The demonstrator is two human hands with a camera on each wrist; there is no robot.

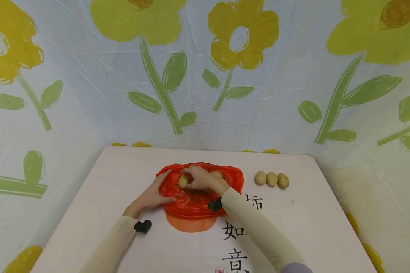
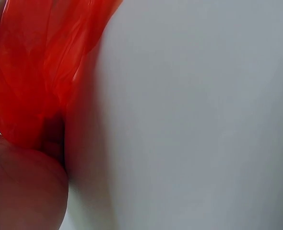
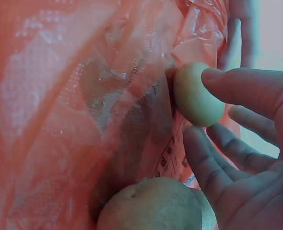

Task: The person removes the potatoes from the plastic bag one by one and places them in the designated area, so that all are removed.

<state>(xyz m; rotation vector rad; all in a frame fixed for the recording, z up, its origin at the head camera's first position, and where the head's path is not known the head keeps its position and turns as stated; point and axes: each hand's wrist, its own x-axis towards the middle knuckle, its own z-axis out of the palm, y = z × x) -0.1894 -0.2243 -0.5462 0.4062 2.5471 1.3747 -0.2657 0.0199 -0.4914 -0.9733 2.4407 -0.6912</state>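
Note:
A red plastic bag (image 1: 191, 208) lies spread on the table with potatoes in it. My right hand (image 1: 202, 179) reaches over the bag and pinches a small round potato (image 3: 199, 94), thumb on one side and fingertips on the other. Another potato (image 1: 216, 174) shows in the bag beyond that hand, and a larger potato (image 3: 151, 206) sits close below the fingers in the right wrist view. My left hand (image 1: 153, 194) rests on the bag's left edge, thumb and fingers spread. In the left wrist view red plastic (image 2: 31, 72) partly hides that hand.
Three potatoes (image 1: 272, 179) stand in a row on the table, right of the bag. The pale table cover (image 1: 99, 197) bears black characters (image 1: 234, 230) and an orange printed shape (image 1: 191, 224). A flower-patterned cloth (image 1: 276, 94) hangs behind and around the table.

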